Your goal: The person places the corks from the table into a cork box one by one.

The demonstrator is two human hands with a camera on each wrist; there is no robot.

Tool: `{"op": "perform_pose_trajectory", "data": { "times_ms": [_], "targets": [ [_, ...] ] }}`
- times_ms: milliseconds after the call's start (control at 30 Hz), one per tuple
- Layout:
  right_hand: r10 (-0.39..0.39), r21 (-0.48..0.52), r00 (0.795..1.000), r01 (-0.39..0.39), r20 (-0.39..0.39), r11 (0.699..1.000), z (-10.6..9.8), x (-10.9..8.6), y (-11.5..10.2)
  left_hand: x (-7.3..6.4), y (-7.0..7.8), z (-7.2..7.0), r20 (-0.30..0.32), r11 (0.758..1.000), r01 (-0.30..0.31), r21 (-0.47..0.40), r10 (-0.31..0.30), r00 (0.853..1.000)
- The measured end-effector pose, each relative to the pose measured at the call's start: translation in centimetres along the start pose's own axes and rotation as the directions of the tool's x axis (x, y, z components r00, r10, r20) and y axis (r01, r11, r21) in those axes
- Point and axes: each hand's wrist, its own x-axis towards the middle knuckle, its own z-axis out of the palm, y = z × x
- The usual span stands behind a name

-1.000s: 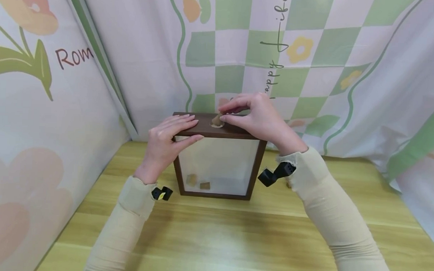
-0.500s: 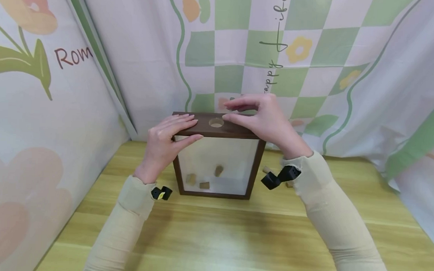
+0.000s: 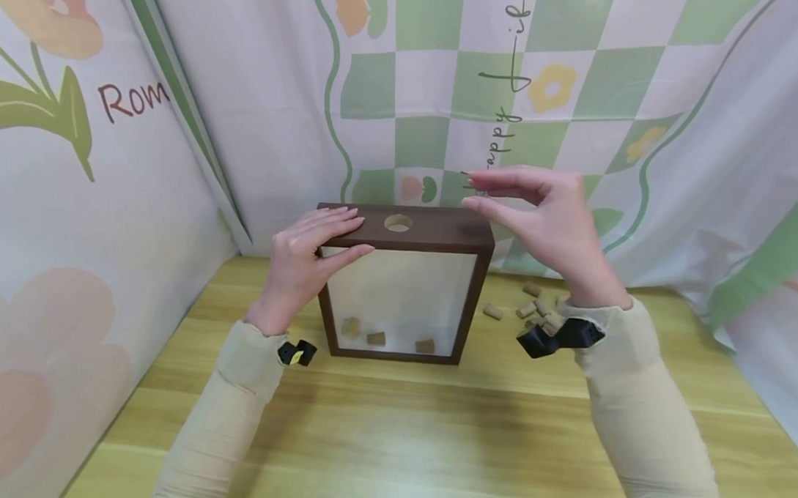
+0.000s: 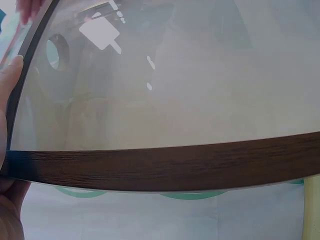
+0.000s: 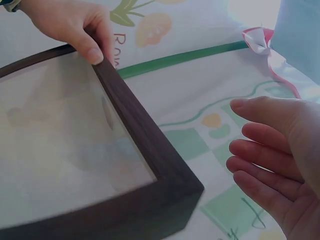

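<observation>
A dark-brown wooden box frame (image 3: 406, 236) with a clear front stands upright on the table, a round hole (image 3: 398, 222) in its top. My left hand (image 3: 306, 257) grips its upper left corner, fingers over the top and thumb along the front edge. Three corks lie inside at the bottom, one cork (image 3: 425, 346) at the right. My right hand (image 3: 545, 217) is in the air above the box's right end, fingers slightly bent and holding nothing. In the right wrist view, its fingers (image 5: 262, 155) are apart from the frame's corner.
Several loose corks (image 3: 540, 309) lie on the wooden table (image 3: 392, 432) right of the box, partly hidden by the right wrist's camera. A patterned curtain (image 3: 431, 74) hangs close behind the box, and another fabric panel stands at the left.
My right hand lets a cork go into the hole, and it drops to the box's bottom right. That hand then moves right, away from the hole. My left hand stays put.
</observation>
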Motion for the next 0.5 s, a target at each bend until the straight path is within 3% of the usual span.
{"op": "perform_pose_trajectory", "data": {
  "times_ms": [300,500],
  "targets": [
    [0.042,-0.028,0.996,-0.045,-0.082,0.999,-2.1,-1.2,3.0,0.1,0.1,-0.1,0.011,1.000,0.010,0.003,-0.010,1.000],
    [0.154,-0.094,0.984,-0.163,-0.095,0.982,-2.4,-2.2,6.4,0.1,0.1,-0.1,0.017,1.000,0.014,0.008,-0.014,1.000]
  ]
}}
